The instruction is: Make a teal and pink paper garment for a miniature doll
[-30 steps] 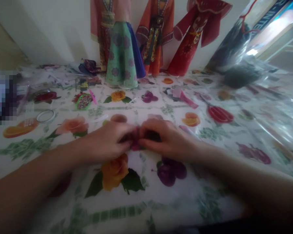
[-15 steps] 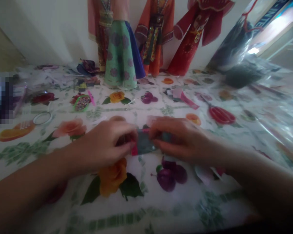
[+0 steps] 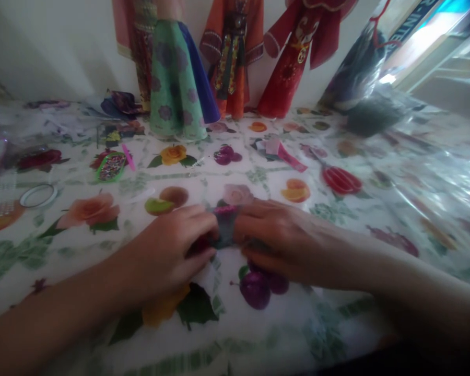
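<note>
Between my two hands is a small, flat, dark grey-green piece (image 3: 226,232) with a pink edge; blur and my fingers hide most of it, and I cannot tell if it is paper or cloth. My left hand (image 3: 182,240) pinches its left end, fingers curled and thumb below. At the right end, my right hand (image 3: 276,235) is closed on it with bent fingers. Both hands are low over the flowered tablecloth (image 3: 235,334), thumbs towards me.
Small paper-like dresses, one green (image 3: 174,83) and one red (image 3: 285,73), stand at the back wall. Red-handled scissors (image 3: 341,180) and pink and grey scraps (image 3: 290,156) lie beyond my right hand. Leftward are a green bead tray (image 3: 112,166), a pink stick (image 3: 128,156) and a white ring (image 3: 38,196).
My hands have come closer together, so less of the grey-green piece shows between them. The view has shifted, and the things on the table appear further left.
</note>
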{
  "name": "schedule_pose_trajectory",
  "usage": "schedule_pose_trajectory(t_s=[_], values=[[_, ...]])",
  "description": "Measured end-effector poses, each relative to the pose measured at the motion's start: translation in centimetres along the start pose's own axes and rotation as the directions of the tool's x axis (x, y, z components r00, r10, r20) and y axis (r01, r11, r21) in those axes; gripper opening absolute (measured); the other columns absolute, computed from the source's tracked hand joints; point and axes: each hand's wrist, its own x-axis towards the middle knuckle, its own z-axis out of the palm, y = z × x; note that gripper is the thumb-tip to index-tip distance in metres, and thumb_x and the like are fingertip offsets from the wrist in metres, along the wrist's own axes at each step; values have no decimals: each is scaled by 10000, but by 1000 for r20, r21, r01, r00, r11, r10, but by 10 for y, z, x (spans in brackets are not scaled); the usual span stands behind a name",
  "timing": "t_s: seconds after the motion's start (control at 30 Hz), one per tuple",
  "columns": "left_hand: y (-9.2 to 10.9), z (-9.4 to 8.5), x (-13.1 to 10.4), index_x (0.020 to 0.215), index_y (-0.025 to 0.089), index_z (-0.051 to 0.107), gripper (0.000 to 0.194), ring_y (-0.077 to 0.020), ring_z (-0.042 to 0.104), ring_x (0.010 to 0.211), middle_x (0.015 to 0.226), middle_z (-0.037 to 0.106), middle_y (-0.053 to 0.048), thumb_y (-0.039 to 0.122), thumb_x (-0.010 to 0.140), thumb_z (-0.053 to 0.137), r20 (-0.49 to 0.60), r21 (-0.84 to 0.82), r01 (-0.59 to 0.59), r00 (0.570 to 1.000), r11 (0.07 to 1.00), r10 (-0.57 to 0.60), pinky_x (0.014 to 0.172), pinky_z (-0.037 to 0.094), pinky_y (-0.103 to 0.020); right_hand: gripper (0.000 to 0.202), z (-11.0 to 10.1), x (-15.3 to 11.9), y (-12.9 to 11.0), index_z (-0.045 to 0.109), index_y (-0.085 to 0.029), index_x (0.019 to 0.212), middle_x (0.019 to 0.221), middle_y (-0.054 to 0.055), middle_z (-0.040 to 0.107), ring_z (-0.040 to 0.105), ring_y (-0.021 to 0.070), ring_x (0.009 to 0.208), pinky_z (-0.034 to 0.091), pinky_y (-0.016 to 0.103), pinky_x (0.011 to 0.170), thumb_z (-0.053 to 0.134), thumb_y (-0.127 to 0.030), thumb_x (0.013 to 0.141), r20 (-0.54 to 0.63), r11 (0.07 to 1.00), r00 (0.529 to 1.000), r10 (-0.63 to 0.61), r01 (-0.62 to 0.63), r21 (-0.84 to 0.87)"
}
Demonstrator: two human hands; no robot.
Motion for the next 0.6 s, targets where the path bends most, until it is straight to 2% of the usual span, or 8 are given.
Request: schedule_pose_trajectory(t_s=[0.17,0.6], values=[[0,3,0,846,183,592,32,-177,551,782,848,590,-16,163,858,571,1,-17,5,1000,1000,-5,685,420,-312,71,4,3,-1,616,-185,887,949,69,629,581,197,836,469,325,733,582,-129,914,-9,999,999,31,-31,-13],[-2,5,-1,790,197,552,90,-148,519,726,786,560,18,119,830,569,-6,-57,-8,1000,998,8,642,382,-287,137,5,7,-1,636,-167,980,970,72,648,596,201,883,468,332,787,579,-77,894,7,998,1000,15,-16,53]])
